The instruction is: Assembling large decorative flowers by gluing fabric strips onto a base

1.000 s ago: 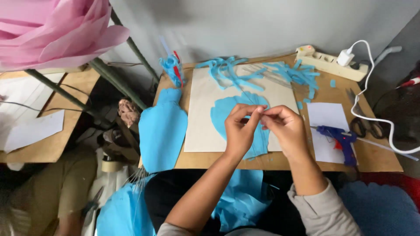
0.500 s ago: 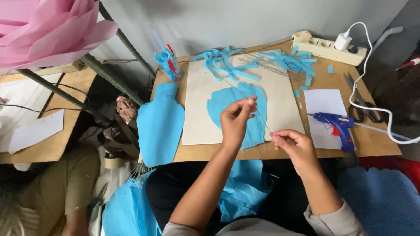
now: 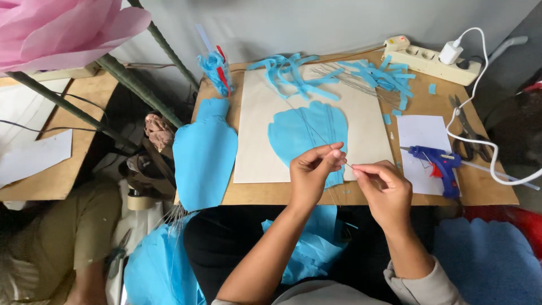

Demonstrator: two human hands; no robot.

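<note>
Our left hand point(image 3: 312, 169) and right hand point(image 3: 383, 186) are both pinched shut on a thin wire point(image 3: 349, 165), fingertips nearly meeting just above the near edge of the blue petal point(image 3: 307, 135) on the beige sheet point(image 3: 257, 141). We'd do best keeping the wire taut and straight. The glue gun point(image 3: 437, 161) lies near our right hand on white paper point(image 3: 420, 133).

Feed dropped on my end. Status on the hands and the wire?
Left hand and right hand both pinching thin wire, above blue petal. Glue gun off to the right, clear.
</note>
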